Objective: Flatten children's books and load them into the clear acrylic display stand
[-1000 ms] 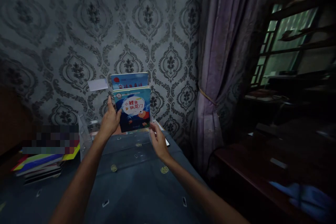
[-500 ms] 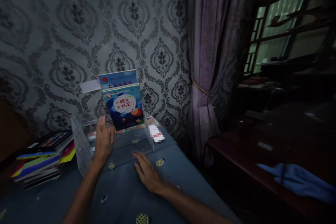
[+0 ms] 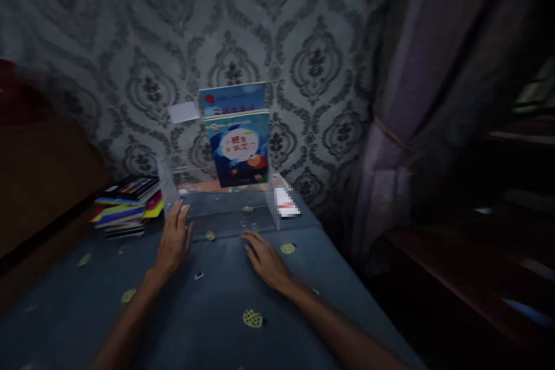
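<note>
A clear plastic book rack (image 3: 217, 220) stands on the cloth-covered table. Two blue-covered picture books lean upright in its right part: the front book (image 3: 241, 156) with a fish on its cover, and the taller back book (image 3: 236, 95) partly hidden behind it. My left hand (image 3: 172, 240) is by the rack's front left corner, fingers stretched and thumb apart, with nothing in it; whether it touches the plastic I cannot tell. Just in front of the rack, towards its right, my right hand (image 3: 265, 259) rests low over the cloth, open and holding nothing.
Left of the rack lies a stack of books (image 3: 128, 208). A cardboard box (image 3: 39, 162) stands at the far left. Behind the rack is a patterned wall with a white card (image 3: 183, 112). To the right are a white box (image 3: 285, 199), the table's edge and a tied purple curtain (image 3: 390, 173).
My view has turned left, showing more of the box and book stack. My left hand has drawn back from the books towards the rack's front left corner. My right hand has barely moved.
</note>
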A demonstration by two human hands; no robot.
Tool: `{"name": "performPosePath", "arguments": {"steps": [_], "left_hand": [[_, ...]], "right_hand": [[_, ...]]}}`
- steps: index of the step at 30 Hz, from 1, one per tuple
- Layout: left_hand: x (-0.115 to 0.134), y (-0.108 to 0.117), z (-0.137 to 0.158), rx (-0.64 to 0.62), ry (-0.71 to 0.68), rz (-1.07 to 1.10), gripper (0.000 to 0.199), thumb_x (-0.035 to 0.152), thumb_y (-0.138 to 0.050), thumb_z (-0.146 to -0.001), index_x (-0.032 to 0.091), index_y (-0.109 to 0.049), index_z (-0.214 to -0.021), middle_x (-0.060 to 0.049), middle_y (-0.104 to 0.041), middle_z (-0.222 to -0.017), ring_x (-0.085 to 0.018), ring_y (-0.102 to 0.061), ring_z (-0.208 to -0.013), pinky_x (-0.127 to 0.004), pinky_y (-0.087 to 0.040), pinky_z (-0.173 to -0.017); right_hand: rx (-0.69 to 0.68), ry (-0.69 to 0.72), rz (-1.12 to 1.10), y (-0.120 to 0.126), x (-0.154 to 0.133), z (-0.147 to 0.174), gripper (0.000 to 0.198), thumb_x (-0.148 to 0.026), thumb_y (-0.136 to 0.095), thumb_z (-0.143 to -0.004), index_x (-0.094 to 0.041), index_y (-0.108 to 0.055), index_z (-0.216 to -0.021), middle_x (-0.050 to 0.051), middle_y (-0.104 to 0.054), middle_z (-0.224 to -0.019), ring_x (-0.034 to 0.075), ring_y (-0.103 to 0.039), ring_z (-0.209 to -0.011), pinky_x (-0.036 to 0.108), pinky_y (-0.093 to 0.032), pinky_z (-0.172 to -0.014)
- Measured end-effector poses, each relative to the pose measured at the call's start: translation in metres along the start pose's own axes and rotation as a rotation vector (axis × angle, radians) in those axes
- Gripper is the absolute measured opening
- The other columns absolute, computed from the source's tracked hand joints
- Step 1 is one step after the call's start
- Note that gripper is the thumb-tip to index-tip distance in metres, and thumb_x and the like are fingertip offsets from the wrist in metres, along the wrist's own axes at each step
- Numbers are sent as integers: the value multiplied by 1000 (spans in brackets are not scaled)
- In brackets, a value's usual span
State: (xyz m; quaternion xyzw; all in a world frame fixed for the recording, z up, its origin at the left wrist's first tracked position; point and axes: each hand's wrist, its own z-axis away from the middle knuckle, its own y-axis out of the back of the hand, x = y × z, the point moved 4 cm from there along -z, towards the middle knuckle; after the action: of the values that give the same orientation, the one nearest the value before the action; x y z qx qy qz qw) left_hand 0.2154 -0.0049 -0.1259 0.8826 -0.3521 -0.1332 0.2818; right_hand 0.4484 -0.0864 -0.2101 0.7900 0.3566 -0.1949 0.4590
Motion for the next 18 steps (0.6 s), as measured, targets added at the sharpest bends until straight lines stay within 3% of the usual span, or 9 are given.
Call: {"name": "performPosePath", "arguments": {"steps": [4,9,13,18], "left_hand": [[-38,28,17,47,55,-119,39,20,-40,-98,16,-41,-137,-20,-48,-140,-30,-42,-138,-51,-38,-111],[-101,58,19,45,259,-287,42,29,-42,-99,11,-44,-137,-24,-46,-143,-33,-36,-141,-53,-33,-113],[-144,56,1,-111,405,-422,56,40,-47,-96,8,-40,-142,-26,-40,-150,-37,-27,-146,-58,-27,-113],[-177,31,-27,-418,440,-452,62,43,-41,-99,8,-33,-149,-23,-29,-158,-35,-16,-150,-60,-17,-116]], "right_hand": [[-6,-2,-28,-4,8,-3,35,-25,-41,-95,-19,-66,-119,14,-63,-129,27,-60,-121,50,-47,-106],[10,3,-13,-5,14,-3,34,-32,-42,-95,-22,-69,-112,12,-66,-125,27,-63,-117,48,-50,-103],[7,7,10,-4,16,-4,35,-34,-42,-93,-23,-71,-109,12,-67,-124,27,-65,-113,48,-52,-100],[-20,-4,32,-1,15,-7,34,-36,-43,-92,-24,-72,-104,13,-69,-121,29,-67,-112,48,-54,-98]]}}
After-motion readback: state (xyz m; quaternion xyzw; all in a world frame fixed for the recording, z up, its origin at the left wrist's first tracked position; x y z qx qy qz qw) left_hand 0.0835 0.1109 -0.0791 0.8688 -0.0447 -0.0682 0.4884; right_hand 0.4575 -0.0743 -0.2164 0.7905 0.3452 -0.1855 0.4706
